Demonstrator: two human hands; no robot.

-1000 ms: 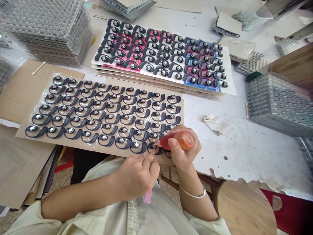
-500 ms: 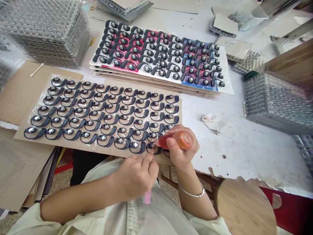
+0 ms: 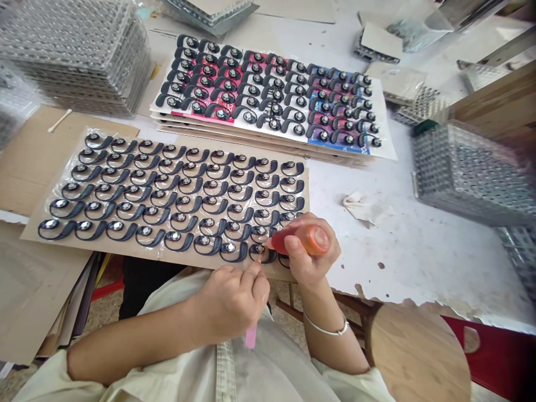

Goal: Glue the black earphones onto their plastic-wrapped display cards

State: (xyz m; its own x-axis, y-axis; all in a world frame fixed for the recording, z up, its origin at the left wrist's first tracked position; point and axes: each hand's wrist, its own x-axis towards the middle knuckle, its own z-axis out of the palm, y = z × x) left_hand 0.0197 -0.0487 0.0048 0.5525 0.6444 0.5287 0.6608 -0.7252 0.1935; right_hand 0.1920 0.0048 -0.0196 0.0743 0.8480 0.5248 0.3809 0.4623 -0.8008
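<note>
My left hand (image 3: pixel 238 296) is closed around a slim pink tool (image 3: pixel 250 337). The tool's thin tip reaches a black curved piece (image 3: pixel 270 257) near the front edge of the board; its exact kind is hidden by my fingers. In my right hand (image 3: pixel 314 257) a squeeze bottle with red-orange contents (image 3: pixel 314 239) is held tilted, its nozzle pointing left at the same piece. Rows of such black hook-shaped pieces, each with a shiny round part, lie on a film-covered brown cardboard sheet (image 3: pixel 62 245) left of and beyond my hands.
Beyond lies a stack of printed cards (image 3: pixel 268 137) bearing similar black pieces. Stacked clear trays stand at the left (image 3: pixel 84 56) and right (image 3: pixel 473 173). A cotton swab (image 3: pixel 60 120) rests on cardboard at left; a crumpled tissue (image 3: pixel 362 209) lies right. A round wooden stool (image 3: pixel 419 357) is below the table edge.
The whole view has shifted slightly, so everything sits a little further left. Both hands keep their hold and stay at the same black piece.
</note>
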